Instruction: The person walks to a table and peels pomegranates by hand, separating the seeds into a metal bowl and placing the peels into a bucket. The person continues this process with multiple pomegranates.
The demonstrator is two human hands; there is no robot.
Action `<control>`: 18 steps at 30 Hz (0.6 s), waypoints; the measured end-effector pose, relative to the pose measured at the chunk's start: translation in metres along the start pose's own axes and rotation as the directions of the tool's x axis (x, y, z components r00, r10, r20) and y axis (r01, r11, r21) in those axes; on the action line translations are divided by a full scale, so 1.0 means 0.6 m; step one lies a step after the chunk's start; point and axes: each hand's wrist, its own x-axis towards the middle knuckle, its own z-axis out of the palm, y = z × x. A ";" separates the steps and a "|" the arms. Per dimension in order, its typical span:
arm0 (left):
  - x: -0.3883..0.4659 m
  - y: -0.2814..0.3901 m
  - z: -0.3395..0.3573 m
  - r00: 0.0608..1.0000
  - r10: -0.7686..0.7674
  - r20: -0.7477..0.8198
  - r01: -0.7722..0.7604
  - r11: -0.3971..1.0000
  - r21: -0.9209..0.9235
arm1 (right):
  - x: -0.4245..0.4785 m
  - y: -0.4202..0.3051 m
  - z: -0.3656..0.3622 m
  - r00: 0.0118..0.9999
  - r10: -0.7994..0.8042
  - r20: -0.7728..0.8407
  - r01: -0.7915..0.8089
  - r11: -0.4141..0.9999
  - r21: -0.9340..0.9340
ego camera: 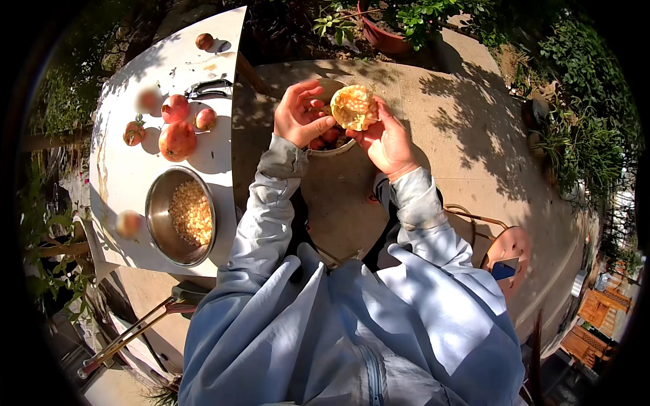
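Note:
A peeled piece of pomegranate (353, 107), its pale yellow seeds showing, rests in my right hand (388, 139), which grips its right side. My left hand (303, 114) is at the fruit's left, fingers spread and slightly curled, the thumb tip close to its edge; whether it touches I cannot tell. Under both hands a whitish bucket (339, 151) stands on the floor, partly hidden by them. Reddish pieces (330, 136) lie inside it. To my left, a stainless steel bowl (156, 223) holds loose pale seeds (191, 213) on the white table.
Several pomegranates (177, 141) and black-handled pruning shears (209, 89) lie on the white table (117, 177), with a small brown fruit (204, 41) at its far end. A pink-seated stool or chair (515, 238) bearing a phone (504, 269) stands right. A plant pot (383, 38) is ahead.

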 end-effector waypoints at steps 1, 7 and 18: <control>0.002 -0.004 0.000 0.998 -0.026 0.052 0.028 0.999 -0.023 | 0.003 -0.002 -0.008 1.000 -0.011 0.006 0.012 1.000 -0.008; 0.029 -0.015 0.031 0.994 -0.052 0.099 0.055 0.998 -0.027 | 0.040 0.007 -0.040 0.997 -0.081 -0.018 0.077 0.984 -0.162; 0.074 -0.119 -0.001 0.998 -0.063 0.020 0.043 0.848 0.529 | 0.133 0.059 -0.121 0.985 -0.089 -0.144 0.001 0.852 -0.523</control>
